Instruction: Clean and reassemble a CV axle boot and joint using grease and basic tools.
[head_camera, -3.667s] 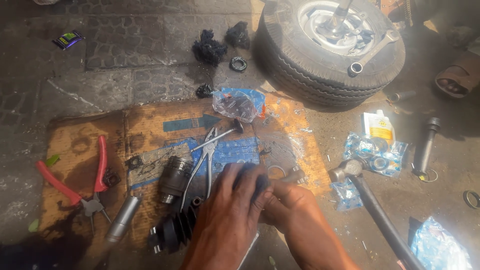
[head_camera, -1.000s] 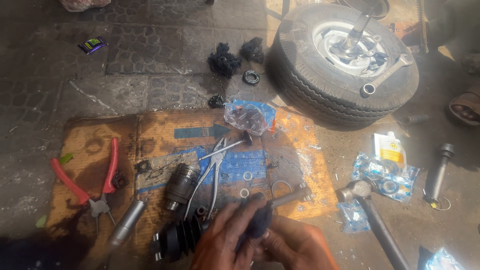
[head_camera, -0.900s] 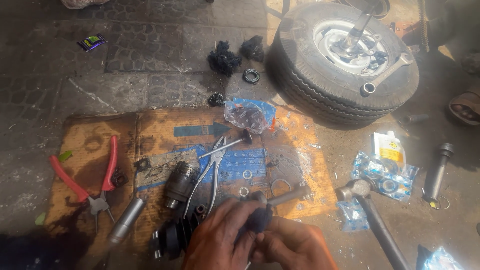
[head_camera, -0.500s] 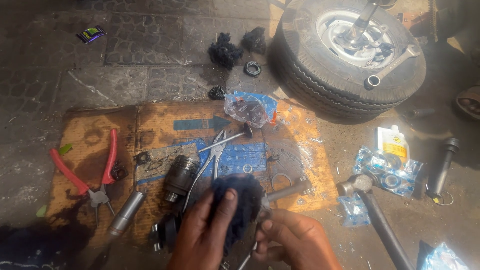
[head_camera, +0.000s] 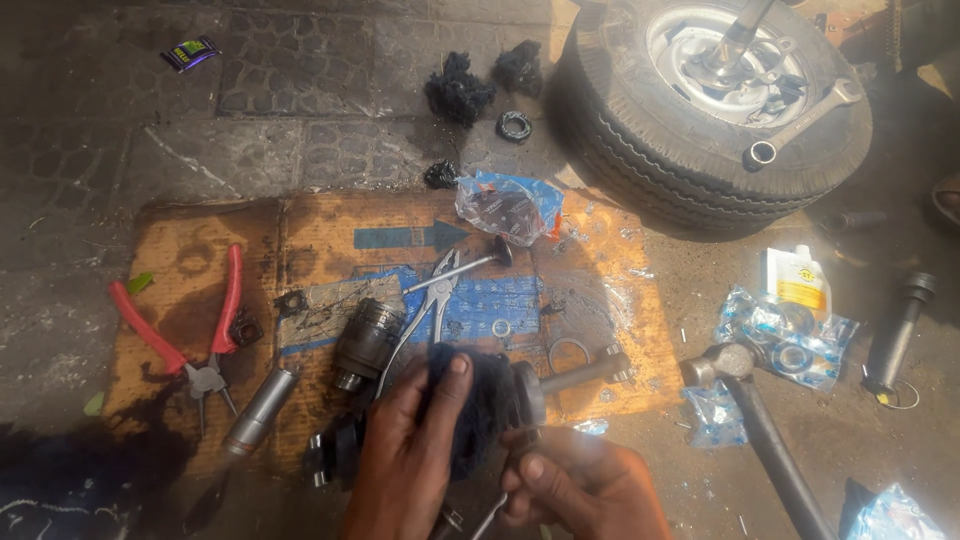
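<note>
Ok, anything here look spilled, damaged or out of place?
Yes. A dark, wet-looking stain spreads over the lower left corner of the cardboard sheet and onto the ground, probably oil or grease. Torn plastic wrappers lie scattered by the hammer. Both hands, left hand and right hand, grip a dark rag around a metal part.

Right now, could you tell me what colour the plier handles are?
Red, clearest in the head view: the pliers lie on the cardboard.

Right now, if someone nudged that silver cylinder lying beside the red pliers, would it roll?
Probably. The silver cylinder is round and smooth, lying on its side on flat cardboard. It looks metallic, so likely heavy for its size, and perhaps slippery given the greasy stains nearby.
</note>
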